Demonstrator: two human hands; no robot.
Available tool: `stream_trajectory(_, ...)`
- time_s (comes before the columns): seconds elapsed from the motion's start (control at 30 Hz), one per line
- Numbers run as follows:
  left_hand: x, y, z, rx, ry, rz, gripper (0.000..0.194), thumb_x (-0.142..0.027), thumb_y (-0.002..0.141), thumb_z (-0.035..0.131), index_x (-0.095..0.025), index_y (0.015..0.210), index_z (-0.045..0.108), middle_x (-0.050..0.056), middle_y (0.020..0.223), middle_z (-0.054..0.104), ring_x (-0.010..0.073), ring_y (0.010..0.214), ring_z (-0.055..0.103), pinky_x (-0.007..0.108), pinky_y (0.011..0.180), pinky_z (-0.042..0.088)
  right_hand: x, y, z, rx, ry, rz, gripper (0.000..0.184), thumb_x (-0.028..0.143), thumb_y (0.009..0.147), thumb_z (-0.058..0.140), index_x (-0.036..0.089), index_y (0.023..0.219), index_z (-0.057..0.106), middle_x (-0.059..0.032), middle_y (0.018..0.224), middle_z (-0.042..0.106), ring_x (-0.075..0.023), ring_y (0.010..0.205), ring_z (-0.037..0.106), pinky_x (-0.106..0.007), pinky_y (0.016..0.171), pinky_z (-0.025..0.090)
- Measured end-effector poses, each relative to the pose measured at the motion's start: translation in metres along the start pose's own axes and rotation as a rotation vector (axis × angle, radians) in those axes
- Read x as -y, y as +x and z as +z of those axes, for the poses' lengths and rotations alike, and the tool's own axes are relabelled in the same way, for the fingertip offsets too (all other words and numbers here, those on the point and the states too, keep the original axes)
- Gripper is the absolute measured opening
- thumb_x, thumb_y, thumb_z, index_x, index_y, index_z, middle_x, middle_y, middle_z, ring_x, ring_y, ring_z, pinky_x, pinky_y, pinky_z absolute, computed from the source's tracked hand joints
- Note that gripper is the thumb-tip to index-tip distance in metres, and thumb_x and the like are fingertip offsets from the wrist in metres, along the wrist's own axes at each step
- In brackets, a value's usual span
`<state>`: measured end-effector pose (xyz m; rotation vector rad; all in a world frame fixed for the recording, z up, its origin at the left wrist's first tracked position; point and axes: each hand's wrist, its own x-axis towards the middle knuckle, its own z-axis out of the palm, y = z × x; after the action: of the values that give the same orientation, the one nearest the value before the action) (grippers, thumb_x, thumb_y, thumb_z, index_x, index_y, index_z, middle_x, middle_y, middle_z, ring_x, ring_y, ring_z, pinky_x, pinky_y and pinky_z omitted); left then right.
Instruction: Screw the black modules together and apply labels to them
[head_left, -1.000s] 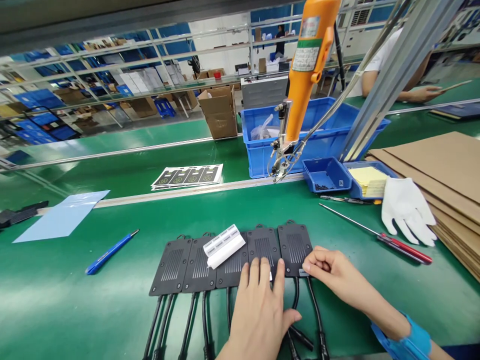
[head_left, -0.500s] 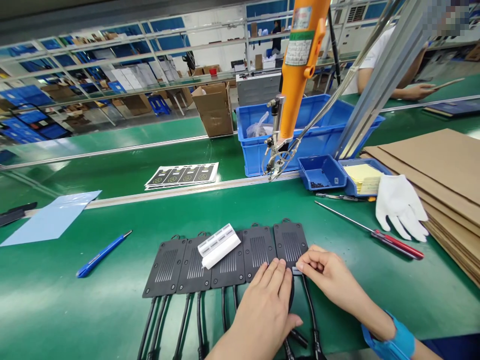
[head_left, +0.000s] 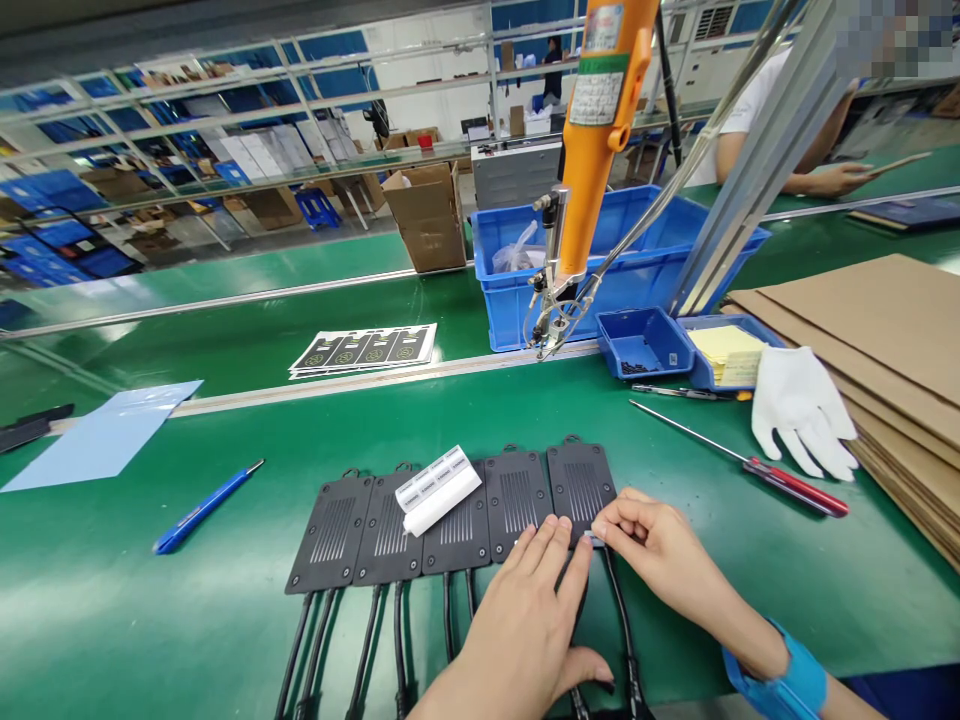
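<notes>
- One small label [head_left: 593, 538] lies at the lower edge of the rightmost black unit [head_left: 580, 480], between the left index fingertip and the pinched right fingertips, its right end partly covered by them.
- The right hand [head_left: 651, 545] pinches that end between thumb and index finger, the other fingers curled in; so fine a hold suits so slim a strip.
- The left hand [head_left: 525, 610] lies palm down, fingers stretched and near one another, thumb spread away. Its fingertips rest along the lower edges of the last two units, probably to steady them, with the index just beside the label.
- A pale sliver shows by the left little finger; it may be another label, but the hand hides too much to be sure.
- Left of those fingertips, three more units continue the row, side by side, perhaps to give each the same facing.
- The label sheet [head_left: 439, 490] lies slantwise across the second and third units, beyond the left fingers, presumably to be within reach; its print is too small to read.
- Black cables [head_left: 621, 610] run toward the person; some pass under the left hand, and others are cut off by the lower border.
- Well right of the right fingers lie a red-handled screwdriver [head_left: 799, 487] and a white glove [head_left: 799, 410].
</notes>
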<state>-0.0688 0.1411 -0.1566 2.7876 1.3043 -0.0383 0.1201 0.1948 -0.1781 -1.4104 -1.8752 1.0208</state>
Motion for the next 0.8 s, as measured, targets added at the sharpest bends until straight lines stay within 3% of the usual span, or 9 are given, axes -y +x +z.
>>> stream_trajectory(0.17,0.000,0.000,0.002,-0.038,0.020,0.005,0.102,-0.073,0.065,0.071,-0.015,0.144,0.043,0.024,0.146,0.044,0.0382,0.132,0.046,0.050,0.104,0.048,0.001,0.000,0.001,-0.002,-0.004,-0.006,0.032,0.043,0.084,0.050,0.021,0.065,0.064,-0.0014,0.067,0.051,-0.0168,0.060,0.046,-0.031,0.058,0.034)
stream_trajectory(0.37,-0.001,0.001,0.011,-0.083,0.054,-0.018,0.096,-0.070,0.068,0.073,-0.017,0.143,0.045,0.023,0.146,0.045,0.0374,0.132,0.047,0.050,0.104,0.048,-0.001,0.000,-0.002,0.011,-0.035,-0.016,0.031,0.041,0.085,0.050,0.021,0.065,0.063,-0.0014,0.067,0.051,-0.0163,0.060,0.046,-0.031,0.057,0.035)
stream_trajectory(0.57,-0.001,0.001,0.015,-0.057,-0.008,-0.027,0.103,-0.069,0.064,0.076,-0.014,0.144,0.042,0.022,0.149,0.042,0.0376,0.135,0.044,0.052,0.108,0.045,-0.005,-0.001,0.004,-0.162,-0.021,-0.032,0.025,0.041,0.085,0.057,0.023,0.102,0.056,0.0001,0.079,0.050,-0.0171,0.065,0.052,-0.030,0.058,0.045)
stream_trajectory(0.7,0.003,-0.009,0.001,-0.054,-0.111,-0.006,0.096,-0.066,0.074,0.070,-0.005,0.142,0.040,0.021,0.150,0.041,0.0326,0.139,0.039,0.045,0.113,0.040,-0.010,-0.003,0.011,-0.172,-0.161,-0.137,0.017,0.039,0.084,0.061,0.025,0.093,0.055,-0.0030,0.089,0.054,-0.0204,0.075,0.058,-0.033,0.065,0.049)
stream_trajectory(0.8,0.015,-0.025,-0.022,-0.101,-0.123,-0.003,0.078,-0.058,0.080,0.069,-0.012,0.138,0.044,0.018,0.149,0.044,0.0306,0.138,0.041,0.042,0.111,0.043,-0.020,-0.002,0.007,-0.161,-0.197,-0.224,0.013,0.039,0.089,0.053,0.026,0.089,0.056,-0.0031,0.087,0.056,-0.0200,0.072,0.060,-0.033,0.064,0.051)
